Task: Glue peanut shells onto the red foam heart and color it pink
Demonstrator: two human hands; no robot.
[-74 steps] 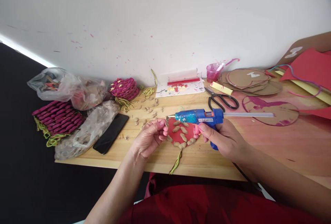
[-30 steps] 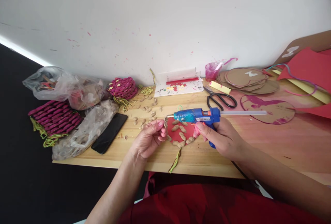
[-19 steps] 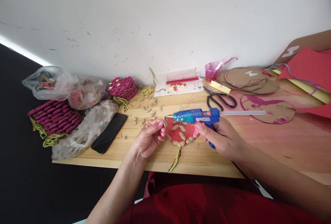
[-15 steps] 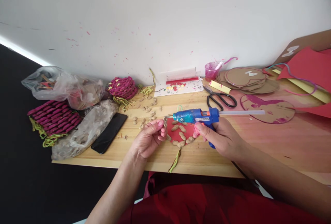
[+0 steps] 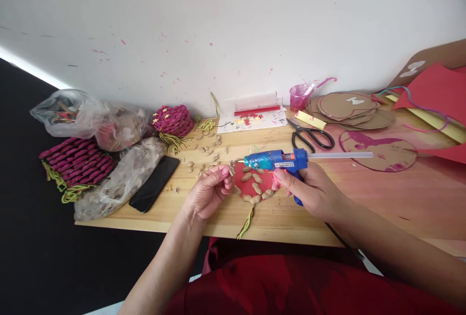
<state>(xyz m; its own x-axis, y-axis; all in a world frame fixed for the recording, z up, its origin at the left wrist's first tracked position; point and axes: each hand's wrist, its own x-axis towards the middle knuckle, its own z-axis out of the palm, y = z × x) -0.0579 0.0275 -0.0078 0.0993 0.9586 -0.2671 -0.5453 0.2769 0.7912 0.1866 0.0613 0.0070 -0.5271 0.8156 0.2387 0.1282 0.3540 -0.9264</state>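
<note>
Glue gun (image 5: 276, 160) in right hand (image 5: 315, 193), white label unreadable; left hand (image 5: 207, 191) pinching peanut (image 5: 232, 168)

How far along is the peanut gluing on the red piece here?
Done: several peanuts already sit on the red piece, mostly along its lower edge. In hand: the right hand holds the glue gun, nozzle toward a peanut held by the left hand. Left: bare red remains; loose peanuts wait behind.

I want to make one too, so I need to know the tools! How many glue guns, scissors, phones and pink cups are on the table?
Glue gun: 1, held in the right hand
Scissors: 1
Phone: 1
Pink cup: 1
Total: 4
</note>
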